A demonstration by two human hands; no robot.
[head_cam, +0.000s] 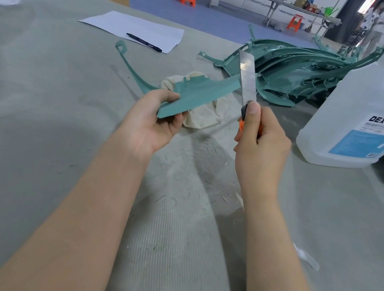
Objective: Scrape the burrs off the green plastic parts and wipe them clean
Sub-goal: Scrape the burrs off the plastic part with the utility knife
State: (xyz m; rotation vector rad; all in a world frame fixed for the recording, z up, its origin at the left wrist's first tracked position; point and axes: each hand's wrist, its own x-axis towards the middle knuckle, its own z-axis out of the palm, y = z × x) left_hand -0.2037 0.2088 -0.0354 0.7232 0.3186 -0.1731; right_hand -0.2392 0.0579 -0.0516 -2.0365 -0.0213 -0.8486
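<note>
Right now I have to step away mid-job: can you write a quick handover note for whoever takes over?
Left hand: grips the near end of one green part, held above the table.
Right hand: grips the orange-handled knife, blade up against the part's far edge.
Cream cloth lies under the held part. Pile of green parts sits behind, beside the DEXCON jug.
Done: shavings on the table suggest some scraping.
Left: finish scraping this part, wipe it, then work through the pile; which pieces there are finished cannot be told.
</note>
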